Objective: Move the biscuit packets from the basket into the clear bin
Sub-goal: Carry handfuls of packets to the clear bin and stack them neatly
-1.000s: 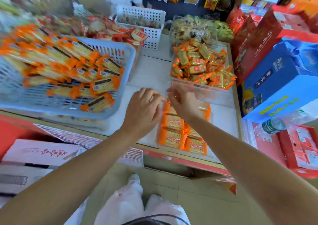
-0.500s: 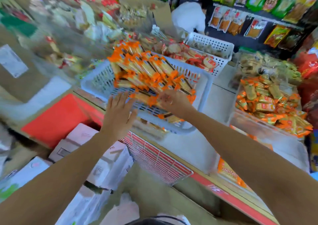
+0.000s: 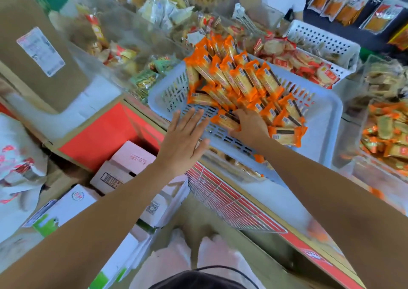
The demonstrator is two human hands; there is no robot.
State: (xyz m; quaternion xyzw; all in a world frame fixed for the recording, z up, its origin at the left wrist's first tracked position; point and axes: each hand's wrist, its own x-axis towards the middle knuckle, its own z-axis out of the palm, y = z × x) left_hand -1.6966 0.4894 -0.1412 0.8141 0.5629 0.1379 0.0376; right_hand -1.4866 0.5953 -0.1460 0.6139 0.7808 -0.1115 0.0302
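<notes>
A pale blue slotted basket (image 3: 326, 120) sits tilted on the counter, piled with several orange biscuit packets (image 3: 238, 78). My right hand (image 3: 249, 126) is inside the basket, fingers curled round an orange packet (image 3: 225, 120) near the front wall. My left hand (image 3: 184, 139) hovers flat, fingers spread, against the basket's front left rim and holds nothing. The clear bin (image 3: 362, 173) stands at the right edge, blurred, with orange packets inside it.
A white perforated basket (image 3: 320, 39) with red-wrapped crackers stands behind. Clear bins of other snacks fill the left and far right. Cardboard boxes (image 3: 130, 167) sit on the floor below the red counter front (image 3: 103, 134). A person in white stands at the back.
My view swung left from the clear bin to the blue basket. Both hands left the bin; my right hand reached into the basket and took hold of a packet, my left came to the rim.
</notes>
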